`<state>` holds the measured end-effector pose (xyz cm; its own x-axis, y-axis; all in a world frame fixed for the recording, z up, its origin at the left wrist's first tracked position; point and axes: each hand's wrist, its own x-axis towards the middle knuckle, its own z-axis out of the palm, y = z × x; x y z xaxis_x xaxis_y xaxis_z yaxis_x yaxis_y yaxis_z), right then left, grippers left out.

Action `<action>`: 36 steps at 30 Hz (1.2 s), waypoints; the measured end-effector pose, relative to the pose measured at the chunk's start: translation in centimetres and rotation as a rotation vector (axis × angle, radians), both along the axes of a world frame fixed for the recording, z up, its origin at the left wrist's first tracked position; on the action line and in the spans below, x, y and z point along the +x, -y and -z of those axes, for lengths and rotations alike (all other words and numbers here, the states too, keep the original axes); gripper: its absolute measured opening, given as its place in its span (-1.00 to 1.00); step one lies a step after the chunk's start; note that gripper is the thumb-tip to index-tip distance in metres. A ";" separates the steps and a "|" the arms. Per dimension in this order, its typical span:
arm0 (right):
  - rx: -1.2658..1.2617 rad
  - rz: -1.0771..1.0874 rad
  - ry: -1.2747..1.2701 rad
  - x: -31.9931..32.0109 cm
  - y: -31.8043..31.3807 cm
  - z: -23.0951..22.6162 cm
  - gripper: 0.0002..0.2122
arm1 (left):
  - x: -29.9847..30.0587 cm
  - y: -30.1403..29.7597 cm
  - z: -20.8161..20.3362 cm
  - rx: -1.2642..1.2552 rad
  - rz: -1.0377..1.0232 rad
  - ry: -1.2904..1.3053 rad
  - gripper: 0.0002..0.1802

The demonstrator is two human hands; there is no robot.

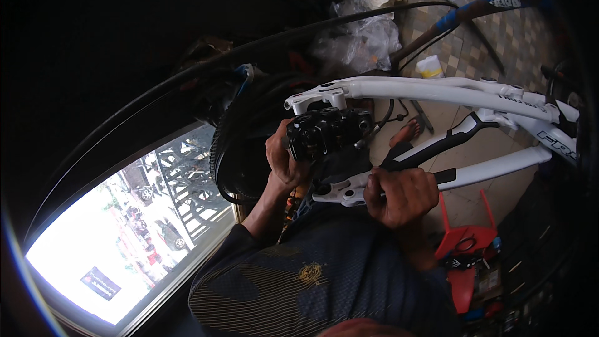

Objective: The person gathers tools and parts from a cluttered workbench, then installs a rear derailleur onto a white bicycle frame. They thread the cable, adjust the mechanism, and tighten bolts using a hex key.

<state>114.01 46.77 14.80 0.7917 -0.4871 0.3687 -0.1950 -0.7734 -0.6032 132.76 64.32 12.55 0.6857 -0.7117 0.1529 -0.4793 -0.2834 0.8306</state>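
Observation:
A white bicycle frame (pixel 399 89) stretches from the middle to the right, its tubes bare metal ends toward me. My left hand (pixel 282 157) is closed around the left side of a bulky black mechanical part (pixel 331 132), just below the end of the upper white tube. Its exact kind is unclear. My right hand (pixel 402 196) is curled into a fist over the lower white tube (pixel 502 166), near its forked metal end (pixel 343 190). The palm side is hidden. A black guard (pixel 465 132) covers part of the tube between.
A bicycle tyre (pixel 218 150) stands left of my hands, beside a bright window (pixel 134 212). Further away lie clear plastic wrap (pixel 365 40) and a blue-and-brown tube (pixel 446 22). A red stool-like stand (pixel 465 243) is at the lower right. A bare foot (pixel 407 132) shows on the tiled floor.

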 end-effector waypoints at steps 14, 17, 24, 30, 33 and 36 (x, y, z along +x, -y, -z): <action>0.013 0.017 0.049 -0.1 -0.1 0.2 -0.87 | -1.7 0.6 0.5 -0.133 -0.197 -0.103 -0.65; 0.012 0.010 0.049 -0.1 -0.1 0.2 -0.87 | -1.7 1.2 0.4 -0.167 -0.215 -0.081 -0.64; 0.009 -0.010 -0.032 -0.1 -0.2 -0.1 -0.87 | -1.0 2.4 -1.8 -0.023 -0.151 0.136 -0.57; -0.021 -0.008 -0.096 0.2 -0.3 0.0 -0.83 | -0.3 0.9 -2.0 0.084 -0.104 0.256 -0.51; -0.029 -0.003 -0.092 0.3 -0.4 0.1 -0.84 | -0.7 1.3 -2.9 0.066 -0.060 0.062 -0.50; -0.021 -0.008 -0.102 0.2 -0.4 0.1 -0.83 | -0.9 1.6 -3.3 0.057 -0.032 -0.033 -0.51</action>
<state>114.26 47.20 14.72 0.8298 -0.4732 0.2956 -0.2482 -0.7876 -0.5640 131.89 62.75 15.90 0.7121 -0.6962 0.0900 -0.4423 -0.3454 0.8277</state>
